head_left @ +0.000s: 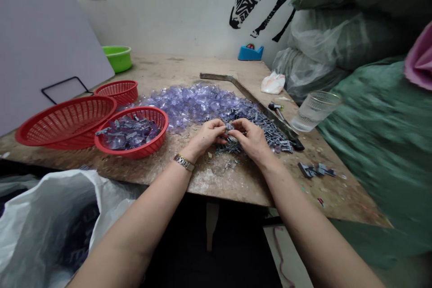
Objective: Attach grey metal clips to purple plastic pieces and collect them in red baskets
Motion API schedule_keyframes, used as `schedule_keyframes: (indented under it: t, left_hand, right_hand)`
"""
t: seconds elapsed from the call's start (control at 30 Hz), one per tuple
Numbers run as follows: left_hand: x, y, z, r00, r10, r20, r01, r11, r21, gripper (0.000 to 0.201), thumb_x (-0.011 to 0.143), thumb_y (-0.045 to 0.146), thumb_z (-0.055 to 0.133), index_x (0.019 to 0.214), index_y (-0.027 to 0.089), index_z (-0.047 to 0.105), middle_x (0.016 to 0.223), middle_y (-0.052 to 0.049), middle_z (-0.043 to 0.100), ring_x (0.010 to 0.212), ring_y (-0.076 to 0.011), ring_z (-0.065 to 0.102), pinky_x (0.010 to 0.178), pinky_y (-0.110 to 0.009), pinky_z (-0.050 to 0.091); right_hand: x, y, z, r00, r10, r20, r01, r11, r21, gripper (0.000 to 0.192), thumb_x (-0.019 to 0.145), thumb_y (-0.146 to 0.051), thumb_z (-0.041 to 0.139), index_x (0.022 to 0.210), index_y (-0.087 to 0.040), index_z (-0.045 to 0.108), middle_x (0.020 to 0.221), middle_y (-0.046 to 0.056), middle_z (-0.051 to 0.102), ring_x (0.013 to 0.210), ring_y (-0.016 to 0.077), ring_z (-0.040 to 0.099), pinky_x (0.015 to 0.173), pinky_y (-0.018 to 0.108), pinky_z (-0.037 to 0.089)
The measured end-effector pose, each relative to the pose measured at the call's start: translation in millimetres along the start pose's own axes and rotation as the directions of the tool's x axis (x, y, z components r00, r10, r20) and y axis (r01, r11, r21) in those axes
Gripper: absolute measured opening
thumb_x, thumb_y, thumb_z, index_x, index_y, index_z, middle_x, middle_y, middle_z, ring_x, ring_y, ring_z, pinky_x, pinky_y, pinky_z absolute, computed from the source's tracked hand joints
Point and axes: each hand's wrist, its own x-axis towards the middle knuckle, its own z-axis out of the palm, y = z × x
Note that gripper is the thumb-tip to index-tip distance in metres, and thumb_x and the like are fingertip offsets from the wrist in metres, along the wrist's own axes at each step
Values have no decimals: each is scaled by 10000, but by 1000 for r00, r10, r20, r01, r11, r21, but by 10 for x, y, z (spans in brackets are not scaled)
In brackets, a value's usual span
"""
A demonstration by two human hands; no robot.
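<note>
Hands meet at the middle of the wooden table [236,184], both pinched narrow on 1 small grey piece [229,127] held between the fingertips. The left hand [206,136] grips it from the left side and the right hand [251,139] from the right; whether the piece is already joined to a clear cover cannot be told, because it is too small and partly hidden by the fingers.

Just under and to the right of the hands lies a heap of the same grey pieces [270,131], and beyond them, farther from the person, spreads a large pile of clear purple-tinted plastic covers [192,101]. Near left of the hands sits a red basket [158,137] partly filled with mixed grey and clear parts. 2 more red baskets [64,121] stand farther left. A long metal bar [236,86] runs along the right edge of the piles, with a drinking glass [313,110] to its right.

To do this step well, I judge that the grip should stay at the fingertips, the piece kept low over the heap so a slip drops it among its own kind, and pressure applied evenly from both sides. Wrists resting close to the table would steady the work.
</note>
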Motion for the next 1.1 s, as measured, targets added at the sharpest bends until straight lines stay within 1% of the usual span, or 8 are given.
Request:
schedule_keyframes:
  t: [0.13, 0.3, 0.47, 0.57, 0.63, 0.73, 0.9, 1.1]
  left_hand:
    - [-7, 6, 4, 1000, 4, -1, -4, 1000, 8, 232, 771, 262, 660, 701, 137, 478, 664, 50, 488, 567, -40, 545, 556, -163, 518]
    - [-14, 30, 25, 998, -55, 12, 54, 998, 28, 170, 845, 165, 552, 708, 145, 454, 611, 56, 502, 479, -35, 546, 518, -151, 501]
    - [-16, 47, 12, 997, -57, 55, 57, 998, 3, 162, 856, 134, 536, 709, 137, 466, 607, 43, 528, 486, -47, 567, 523, -165, 517]
    - [-28, 59, -7, 993, -54, 102, 58, 998, -31, 184, 840, 176, 588, 706, 133, 469, 607, 33, 543, 497, -56, 576, 533, -178, 526]
    - [-39, 69, -15, 991, -50, 125, 56, 997, -49, 206, 823, 215, 630, 713, 131, 476, 607, 27, 555, 508, -60, 580, 541, -181, 528]
    - [-51, 84, -21, 989, -39, 140, 50, 996, -76, 238, 797, 263, 671, 727, 129, 488, 608, 23, 567, 522, -64, 586, 551, -186, 530]
    - [-53, 97, -27, 985, -41, 169, 61, 991, -119, 257, 787, 296, 686, 738, 136, 491, 604, 18, 585, 517, -67, 593, 555, -186, 530]
    - [-53, 91, -7, 988, -35, 153, 52, 993, -105, 239, 809, 273, 661, 729, 142, 477, 583, 22, 575, 496, -63, 578, 530, -174, 513]
  right_hand:
    - [-12, -17, 6, 997, -80, -3, 80, 993, -87, 116, 788, -275, 610, 874, -209, 651, 880, 55, 705, 817, 205, 636, 761, 335, 482]
    - [-20, -34, 18, 996, -92, 7, 92, 991, -96, 137, 802, -256, 584, 897, -214, 674, 915, 62, 723, 871, 220, 653, 804, 351, 489]
    - [-14, -28, 10, 999, -13, 30, 12, 1000, 21, 169, 784, -263, 579, 899, -211, 691, 943, 50, 735, 898, 211, 658, 836, 346, 487]
    - [-9, -37, -18, 996, 39, 79, -48, 992, 113, 175, 758, -277, 594, 882, -200, 692, 881, 33, 734, 840, 196, 657, 801, 327, 486]
    - [-10, -57, -40, 994, 48, 94, -61, 987, 150, 172, 742, -285, 606, 863, -194, 688, 824, 20, 725, 791, 184, 649, 766, 311, 483]
    - [-14, -98, -61, 997, 30, 67, -40, 987, 153, 157, 739, -292, 606, 837, -195, 680, 790, 12, 715, 756, 175, 636, 736, 299, 476]
    - [-26, -151, -42, 1000, -20, -8, 21, 995, 98, 115, 758, -297, 580, 782, -210, 652, 776, 15, 695, 749, 180, 615, 732, 308, 459]
    - [-46, -152, 16, 999, 18, -46, -11, 991, 131, 102, 754, -306, 565, 724, -209, 580, 692, -9, 618, 677, 154, 547, 671, 284, 412]
